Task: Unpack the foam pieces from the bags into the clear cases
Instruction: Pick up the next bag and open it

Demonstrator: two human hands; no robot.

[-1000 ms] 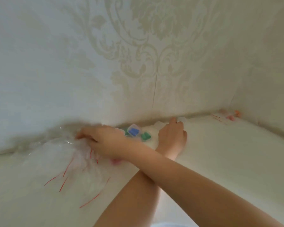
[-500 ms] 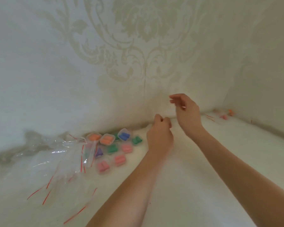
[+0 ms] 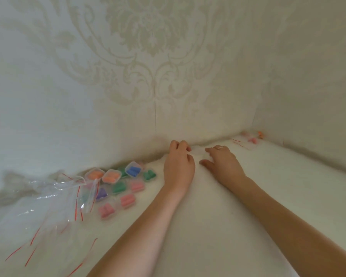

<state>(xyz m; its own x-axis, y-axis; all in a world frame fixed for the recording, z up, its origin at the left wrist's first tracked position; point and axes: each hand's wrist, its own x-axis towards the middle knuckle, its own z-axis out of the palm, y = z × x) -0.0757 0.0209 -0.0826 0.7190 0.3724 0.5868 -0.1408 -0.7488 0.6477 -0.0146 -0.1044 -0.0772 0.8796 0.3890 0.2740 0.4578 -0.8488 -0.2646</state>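
Observation:
Several small clear cases holding foam pieces lie by the wall at the left: orange (image 3: pixel 94 174), blue (image 3: pixel 133 169), green (image 3: pixel 119 186), pink (image 3: pixel 127 200) and purple (image 3: pixel 101 193). Left of them is a heap of empty clear bags (image 3: pixel 48 198) with red zip strips. My left hand (image 3: pixel 179 164) rests at the wall's foot, its fingers curled on the edge of a pale clear plastic thing (image 3: pixel 197 151); whether it is a case or a bag I cannot tell. My right hand (image 3: pixel 222 162) lies just right of it, fingertips touching it and thumb spread.
The white work surface (image 3: pixel 208 216) ends at a patterned wall behind and a second wall on the right. In the far right corner lie a few bags with pink and orange foam pieces (image 3: pixel 252 139).
My right hand came back from the bag heap on the left, rose, then dropped to the surface beside my left hand. My left hand stayed near the wall.

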